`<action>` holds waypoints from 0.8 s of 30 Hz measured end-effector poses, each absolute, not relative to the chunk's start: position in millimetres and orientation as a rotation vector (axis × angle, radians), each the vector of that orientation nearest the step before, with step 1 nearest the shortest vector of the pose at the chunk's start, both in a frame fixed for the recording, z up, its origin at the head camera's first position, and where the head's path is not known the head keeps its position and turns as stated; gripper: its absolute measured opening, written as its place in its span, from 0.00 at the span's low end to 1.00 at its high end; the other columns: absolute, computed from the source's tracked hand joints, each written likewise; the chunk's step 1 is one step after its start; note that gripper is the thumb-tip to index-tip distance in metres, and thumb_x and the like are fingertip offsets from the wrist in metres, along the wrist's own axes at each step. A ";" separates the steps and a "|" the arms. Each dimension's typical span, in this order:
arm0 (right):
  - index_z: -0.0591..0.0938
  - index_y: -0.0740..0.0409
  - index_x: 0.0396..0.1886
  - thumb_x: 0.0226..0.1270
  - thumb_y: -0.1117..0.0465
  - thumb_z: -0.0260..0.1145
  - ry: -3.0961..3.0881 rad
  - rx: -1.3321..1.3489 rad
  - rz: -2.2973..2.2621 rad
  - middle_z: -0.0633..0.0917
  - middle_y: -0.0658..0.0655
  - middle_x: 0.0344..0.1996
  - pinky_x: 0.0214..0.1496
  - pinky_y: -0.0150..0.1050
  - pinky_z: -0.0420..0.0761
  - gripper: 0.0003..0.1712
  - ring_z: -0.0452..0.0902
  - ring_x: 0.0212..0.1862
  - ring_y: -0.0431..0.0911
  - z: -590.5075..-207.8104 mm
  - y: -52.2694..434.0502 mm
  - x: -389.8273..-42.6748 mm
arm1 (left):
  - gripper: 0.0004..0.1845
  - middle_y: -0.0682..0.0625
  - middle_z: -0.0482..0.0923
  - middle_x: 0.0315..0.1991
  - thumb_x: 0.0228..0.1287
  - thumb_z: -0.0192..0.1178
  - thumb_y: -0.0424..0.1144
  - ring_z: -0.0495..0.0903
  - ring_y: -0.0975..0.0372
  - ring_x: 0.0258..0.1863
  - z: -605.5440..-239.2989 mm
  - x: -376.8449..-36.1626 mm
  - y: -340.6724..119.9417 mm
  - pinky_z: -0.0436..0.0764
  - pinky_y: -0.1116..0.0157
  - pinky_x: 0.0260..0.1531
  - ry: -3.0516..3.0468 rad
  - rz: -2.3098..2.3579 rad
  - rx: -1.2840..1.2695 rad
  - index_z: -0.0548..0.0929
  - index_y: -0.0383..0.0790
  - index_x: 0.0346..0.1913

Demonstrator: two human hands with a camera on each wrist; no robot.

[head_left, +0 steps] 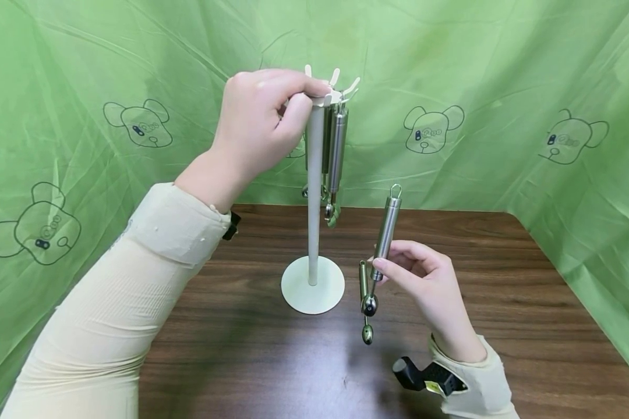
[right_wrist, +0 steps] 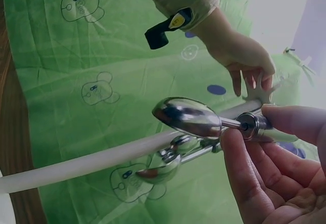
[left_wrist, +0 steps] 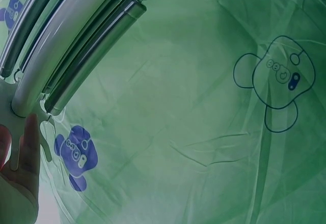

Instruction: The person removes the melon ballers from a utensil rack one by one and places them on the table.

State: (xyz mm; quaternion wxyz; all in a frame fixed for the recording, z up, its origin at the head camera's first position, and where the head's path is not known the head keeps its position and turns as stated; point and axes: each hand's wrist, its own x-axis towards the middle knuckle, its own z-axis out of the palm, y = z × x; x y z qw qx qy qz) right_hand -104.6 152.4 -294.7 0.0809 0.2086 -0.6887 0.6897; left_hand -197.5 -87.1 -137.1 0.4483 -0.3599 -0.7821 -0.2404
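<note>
A white hanging stand (head_left: 314,192) with a round base (head_left: 313,286) rises mid-table. My left hand (head_left: 300,103) grips its hooked top (head_left: 340,90); a fingertip (left_wrist: 28,147) shows beside the pole (left_wrist: 56,46). Several steel utensils (head_left: 337,152) hang from the hooks, handles (left_wrist: 91,56) close to the pole. To the right, my right hand (head_left: 384,269) pinches a steel scoop tool (head_left: 386,235) upright, loop (head_left: 395,190) on top, its bowl (right_wrist: 188,117) at the bottom. Another small steel utensil (head_left: 367,333) appears to lie on the table just below it.
The dark wooden table (head_left: 503,302) is walled in by green sheeting (head_left: 477,87) with bear drawings on the back and both sides. A black wrist mount (head_left: 424,378) sits on my right sleeve. Bare wood lies in front of the stand base.
</note>
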 end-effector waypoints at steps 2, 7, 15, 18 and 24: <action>0.81 0.67 0.39 0.56 0.73 0.64 -2.037 0.602 2.076 0.85 0.54 0.28 0.28 0.41 0.82 0.10 0.79 0.24 0.46 -299.0 152.6 -105.1 | 0.21 0.54 0.86 0.35 0.54 0.41 0.30 0.67 0.65 0.19 -137.2 -197.4 -86.9 0.57 0.72 0.19 -1.939 -0.595 -0.887 0.88 0.43 0.34; 0.81 0.70 0.39 0.54 0.75 0.64 -2.023 0.504 2.094 0.84 0.54 0.26 0.27 0.42 0.82 0.10 0.79 0.23 0.46 -309.0 153.6 -105.9 | 0.22 0.54 0.86 0.35 0.54 0.41 0.30 0.70 0.65 0.20 -137.3 -197.5 -86.8 0.58 0.72 0.19 -1.940 -0.599 -0.881 0.88 0.44 0.34; 0.78 0.76 0.40 0.55 0.74 0.64 -2.052 0.454 2.117 0.83 0.53 0.27 0.28 0.42 0.82 0.12 0.80 0.22 0.48 -327.6 156.5 -112.0 | 0.22 0.54 0.86 0.36 0.53 0.41 0.31 0.66 0.65 0.18 -137.9 -198.7 -86.6 0.56 0.72 0.18 -1.936 -0.602 -0.883 0.88 0.43 0.35; 0.78 0.76 0.41 0.56 0.74 0.63 -2.059 0.448 2.128 0.83 0.53 0.27 0.29 0.42 0.82 0.12 0.79 0.23 0.49 -331.7 156.3 -114.3 | 0.22 0.54 0.86 0.36 0.53 0.41 0.31 0.71 0.65 0.20 -138.0 -198.9 -86.5 0.57 0.72 0.19 -1.935 -0.606 -0.883 0.88 0.43 0.35; 0.79 0.73 0.40 0.57 0.73 0.63 -2.094 0.393 2.154 0.84 0.52 0.28 0.30 0.46 0.82 0.11 0.80 0.23 0.47 -338.7 154.7 -119.6 | 0.22 0.53 0.86 0.36 0.52 0.41 0.30 0.76 0.64 0.24 -138.4 -199.2 -86.7 0.58 0.72 0.19 -1.934 -0.612 -0.881 0.88 0.43 0.35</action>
